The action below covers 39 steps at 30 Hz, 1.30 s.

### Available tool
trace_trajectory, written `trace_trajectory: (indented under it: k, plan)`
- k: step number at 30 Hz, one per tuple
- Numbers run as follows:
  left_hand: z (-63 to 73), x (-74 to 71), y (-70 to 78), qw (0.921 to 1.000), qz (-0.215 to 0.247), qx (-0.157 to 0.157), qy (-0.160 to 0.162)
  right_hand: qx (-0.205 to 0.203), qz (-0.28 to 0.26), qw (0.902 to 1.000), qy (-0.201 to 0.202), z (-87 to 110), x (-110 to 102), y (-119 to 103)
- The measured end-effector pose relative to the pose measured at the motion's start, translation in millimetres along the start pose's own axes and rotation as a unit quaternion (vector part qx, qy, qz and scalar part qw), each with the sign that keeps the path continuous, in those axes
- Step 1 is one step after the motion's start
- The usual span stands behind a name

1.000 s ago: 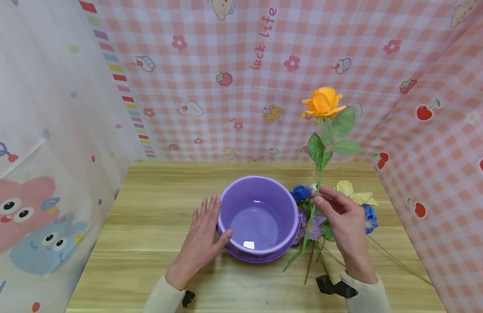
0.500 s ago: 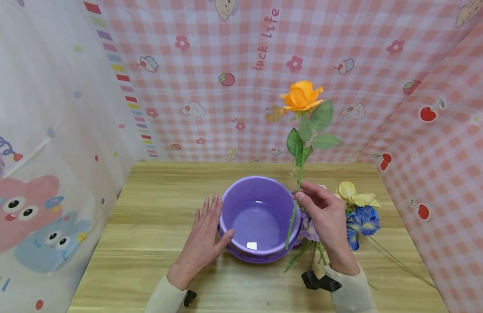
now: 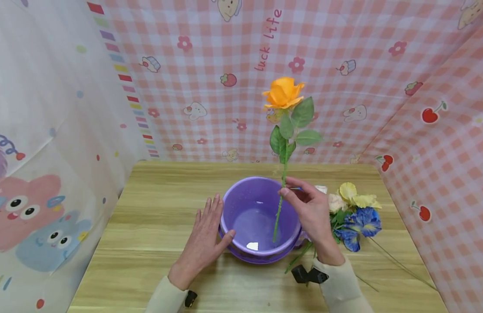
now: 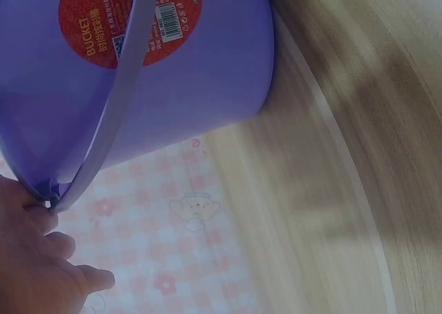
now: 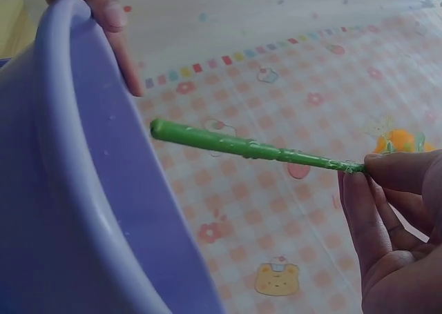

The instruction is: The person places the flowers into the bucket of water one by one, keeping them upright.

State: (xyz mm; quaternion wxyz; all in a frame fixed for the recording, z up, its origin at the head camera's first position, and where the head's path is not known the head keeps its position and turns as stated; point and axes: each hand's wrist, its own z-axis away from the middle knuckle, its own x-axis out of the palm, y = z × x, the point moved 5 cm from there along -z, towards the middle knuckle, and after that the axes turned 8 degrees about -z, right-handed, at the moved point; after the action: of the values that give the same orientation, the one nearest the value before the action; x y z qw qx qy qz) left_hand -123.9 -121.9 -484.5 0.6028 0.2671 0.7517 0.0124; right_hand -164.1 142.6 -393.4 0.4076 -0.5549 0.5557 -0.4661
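Observation:
An orange rose with green leaves stands nearly upright in the head view, its stem pinched between thumb and fingers of my right hand. The lower stem overlaps the inside of a purple bucket. From the right wrist, the stem's cut end shows just above the bucket rim. My left hand rests with straight fingers against the bucket's left rim. In the left wrist view the bucket's handle hangs by that hand, over a red label.
Right of the bucket lie blue flowers, yellow flowers and a pale flower, partly behind my right hand. Their thin stems reach toward the table's right edge. Patterned cloth hangs behind and at both sides of the wooden table.
My right hand has carried the orange rose leftward, from above the lying flowers to over the bucket. My left hand stays at the bucket's rim.

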Motion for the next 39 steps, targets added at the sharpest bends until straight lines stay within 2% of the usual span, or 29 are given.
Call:
trace_trajectory:
  k: [5,8,15,20,26,33,39]
  plan:
    - [0.2,0.0,0.2,1.0000,0.002,-0.003,-0.001,-0.004,-0.009,0.9995,-0.031,-3.0,11,6]
    - [0.4,-0.2,0.3,1.0000,0.002,-0.002,-0.002,0.007,-0.003,0.9988,-0.048,-3.1,15,11]
    - [-0.2,-0.2,1.0,1.0000,-0.001,-0.001,0.000,0.043,0.034,0.9963,-0.066,-1.6,22,24]
    - [0.0,0.6,0.6,1.0000,-0.002,-0.002,0.000,0.047,0.075,0.9926,-0.083,-0.3,26,29]
    - [0.4,1.4,0.0,1.0000,0.001,-0.003,-0.002,0.055,0.114,0.9860,-0.109,3.2,32,37]
    - [0.5,2.7,-0.2,1.0000,0.004,-0.003,-0.001,0.047,0.173,0.9729,-0.145,5.7,39,41]
    - [0.2,3.5,-0.5,0.9999,0.009,-0.001,0.008,0.062,0.218,0.9617,-0.154,4.0,42,43]
